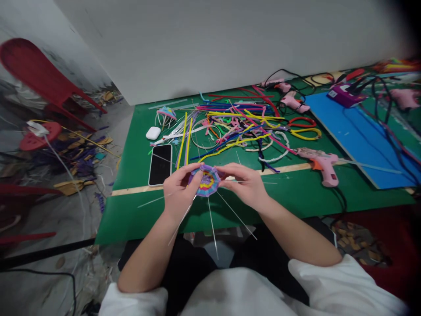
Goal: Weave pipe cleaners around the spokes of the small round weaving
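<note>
A small round woven piece (208, 181) in purple, blue, yellow and pink is held up between my two hands, above the front part of the green table. Thin pale rods stick out from it on several sides. My left hand (180, 188) grips its left edge, the thumb lying over the front. At its upper right edge, my right hand (245, 182) pinches the rim with thumb and fingers; whether it also holds a strand is too small to tell. Behind the hands lies a pile of coloured pipe cleaners (237, 123).
On the green table (131, 224) lie a phone (161, 164), a white case (153, 133), a small woven piece (167, 114), scissors (305, 134) and a pink glue gun (324, 166) with its cable. A blue board (355, 145) is at the right. Red chair (42, 74) at left.
</note>
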Motion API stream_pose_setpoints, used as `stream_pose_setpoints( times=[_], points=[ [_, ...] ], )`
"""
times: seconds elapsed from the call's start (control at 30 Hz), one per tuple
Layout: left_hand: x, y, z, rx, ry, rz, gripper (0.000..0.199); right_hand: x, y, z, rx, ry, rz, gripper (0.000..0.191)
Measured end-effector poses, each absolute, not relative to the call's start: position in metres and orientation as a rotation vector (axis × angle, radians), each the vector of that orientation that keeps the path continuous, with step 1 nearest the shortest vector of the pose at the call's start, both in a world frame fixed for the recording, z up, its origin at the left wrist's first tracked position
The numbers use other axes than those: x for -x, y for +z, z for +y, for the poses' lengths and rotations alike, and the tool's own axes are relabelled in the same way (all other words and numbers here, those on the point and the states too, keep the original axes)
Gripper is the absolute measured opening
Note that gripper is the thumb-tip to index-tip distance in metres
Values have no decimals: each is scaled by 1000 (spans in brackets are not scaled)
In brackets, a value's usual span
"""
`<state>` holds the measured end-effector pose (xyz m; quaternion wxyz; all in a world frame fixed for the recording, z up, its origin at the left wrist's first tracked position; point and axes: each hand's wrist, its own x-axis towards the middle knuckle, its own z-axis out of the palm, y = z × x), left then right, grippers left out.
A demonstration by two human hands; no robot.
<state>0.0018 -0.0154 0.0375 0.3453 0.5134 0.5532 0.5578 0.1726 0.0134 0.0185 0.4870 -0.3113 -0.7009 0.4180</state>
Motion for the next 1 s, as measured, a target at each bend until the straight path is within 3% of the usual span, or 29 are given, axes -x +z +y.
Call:
stream_pose_setpoints(
  times=[0.3, 0.5, 0.67, 0.87, 1.0],
  points=[
    [-13, 40, -23, -1468, 1303, 1302, 31, -174, 19, 11, 794, 991, -1555, 14],
    [38, 48, -13, -1609, 673, 867, 80, -181, 27, 18, 851, 1135, -1463, 10],
    [65, 50, -4, -1429, 714, 678, 70, -189, 30, 23, 951, 1196, -1674, 14],
    [17, 47, -8, -1586, 815, 1163, 28, -190, 31, 24, 919, 1182, -1851, 11],
    [3, 43, -10, -1646, 931, 1260, 16, -190, 32, 23, 892, 1218, -1854, 10]
  ],
)
